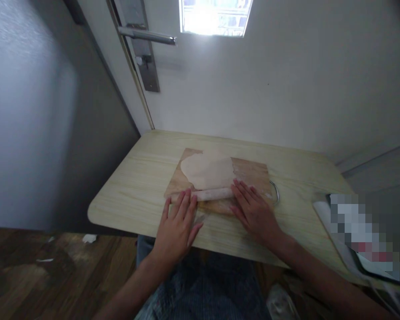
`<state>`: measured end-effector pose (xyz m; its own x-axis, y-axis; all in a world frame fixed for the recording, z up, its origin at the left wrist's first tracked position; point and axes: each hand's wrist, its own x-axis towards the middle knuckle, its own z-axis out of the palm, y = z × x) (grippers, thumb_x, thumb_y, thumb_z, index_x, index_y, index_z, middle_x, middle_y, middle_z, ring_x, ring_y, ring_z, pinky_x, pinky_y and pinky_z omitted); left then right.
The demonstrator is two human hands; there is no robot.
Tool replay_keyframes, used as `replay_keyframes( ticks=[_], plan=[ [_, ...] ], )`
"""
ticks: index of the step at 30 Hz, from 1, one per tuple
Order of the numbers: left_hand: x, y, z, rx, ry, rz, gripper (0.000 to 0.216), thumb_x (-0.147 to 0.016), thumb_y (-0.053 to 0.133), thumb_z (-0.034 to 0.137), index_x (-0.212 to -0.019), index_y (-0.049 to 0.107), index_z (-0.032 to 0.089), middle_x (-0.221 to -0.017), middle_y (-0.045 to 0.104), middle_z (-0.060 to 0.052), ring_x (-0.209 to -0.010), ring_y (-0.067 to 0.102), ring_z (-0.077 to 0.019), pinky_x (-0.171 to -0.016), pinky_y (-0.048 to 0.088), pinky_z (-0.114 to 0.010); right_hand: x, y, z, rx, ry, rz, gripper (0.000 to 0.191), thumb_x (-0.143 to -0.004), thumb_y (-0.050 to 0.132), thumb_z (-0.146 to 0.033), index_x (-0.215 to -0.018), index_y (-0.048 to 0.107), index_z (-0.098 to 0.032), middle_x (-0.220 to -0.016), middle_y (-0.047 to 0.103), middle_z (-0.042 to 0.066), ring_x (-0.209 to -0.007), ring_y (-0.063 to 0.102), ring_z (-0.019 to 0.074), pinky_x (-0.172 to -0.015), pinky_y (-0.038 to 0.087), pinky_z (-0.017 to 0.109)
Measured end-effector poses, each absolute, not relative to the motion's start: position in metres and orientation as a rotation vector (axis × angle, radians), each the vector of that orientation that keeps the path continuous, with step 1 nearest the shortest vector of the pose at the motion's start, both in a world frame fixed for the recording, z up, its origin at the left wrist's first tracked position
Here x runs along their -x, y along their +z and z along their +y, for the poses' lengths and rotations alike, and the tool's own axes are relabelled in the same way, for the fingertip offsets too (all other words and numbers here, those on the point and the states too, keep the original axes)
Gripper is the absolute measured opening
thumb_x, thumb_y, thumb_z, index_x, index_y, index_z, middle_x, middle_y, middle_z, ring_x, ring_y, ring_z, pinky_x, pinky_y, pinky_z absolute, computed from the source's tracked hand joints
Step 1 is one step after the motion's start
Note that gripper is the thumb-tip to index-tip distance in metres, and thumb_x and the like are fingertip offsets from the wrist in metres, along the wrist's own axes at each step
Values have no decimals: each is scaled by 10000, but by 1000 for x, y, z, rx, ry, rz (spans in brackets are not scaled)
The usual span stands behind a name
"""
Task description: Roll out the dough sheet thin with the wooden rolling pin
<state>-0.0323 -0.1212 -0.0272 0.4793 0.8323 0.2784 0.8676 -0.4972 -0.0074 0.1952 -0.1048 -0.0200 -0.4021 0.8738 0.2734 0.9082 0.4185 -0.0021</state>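
Observation:
A thin, pale sheet of dough (208,170) lies spread over a wooden cutting board (251,171). Along the dough's near edge runs a rolling pin (215,194), its middle whitish. My left hand (178,220) rests on the left end of the pin, fingers stretched out and slightly apart. On the right end lies my right hand (251,209), also with fingers extended, not wrapped around it. Both palms face down, and the pin's ends are partly hidden under the fingers.
The board, with a metal ring handle (276,192), sits on a light wood table (126,186). At the table's right edge is a flat item with a blurred surface (360,235). Behind stands a door with a lever handle (148,35). A grey panel (30,133) rises on the left.

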Motion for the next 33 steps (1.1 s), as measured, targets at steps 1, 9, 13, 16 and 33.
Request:
replay_keyframes(
  ticks=[1, 9, 13, 16, 33],
  plan=[
    [33, -25, -117, 2591, -364, -1504, 540, -869, 302, 370, -1324, 249, 85, -1377, 285, -140, -1273, 238, -247, -1012, 229, -453, -197, -20, -101, 1546, -210, -2447, 462, -872, 304, -316, -1258, 382, -73, -1346, 351, 131, -1252, 278, 207, -996, 283, 418],
    [42, -21, -36, 2551, -426, -1768, 493, -896, 186, 367, -1256, 373, 86, -1343, 347, -153, -1269, 240, -261, -980, 293, -433, -201, -5, -37, 1613, 1, -2447, 473, -897, 183, -339, -1223, 452, -127, -1315, 405, 106, -1242, 301, 179, -1025, 210, 398],
    [44, -24, 4, 2487, -434, -1922, 485, -898, 173, 344, -1254, 377, 87, -1310, 403, -137, -1254, 282, -236, -996, 270, -403, -192, 2, -1, 1848, 137, -2359, 507, -896, 126, -358, -1281, 379, -145, -1348, 356, 96, -1257, 268, 198, -1028, 170, 436],
    [46, -23, 27, 2469, -414, -1966, 490, -894, 180, 317, -1238, 388, 38, -1295, 412, -166, -1246, 296, -234, -1008, 247, -370, -190, 1, 23, 1930, 212, -2346, 536, -893, 73, -360, -1307, 332, -138, -1359, 334, 109, -1256, 267, 226, -999, 218, 464],
    [45, -9, 46, 2500, -368, -2038, 360, -842, 307, 271, -996, 584, 99, -1027, 611, -124, -999, 545, -205, -884, 383, -310, -186, -4, 73, 2024, 419, -2512, 585, -865, 94, -486, -1360, 201, -194, -1419, 197, 108, -1288, 132, 279, -1003, 171, 483]
  ],
)
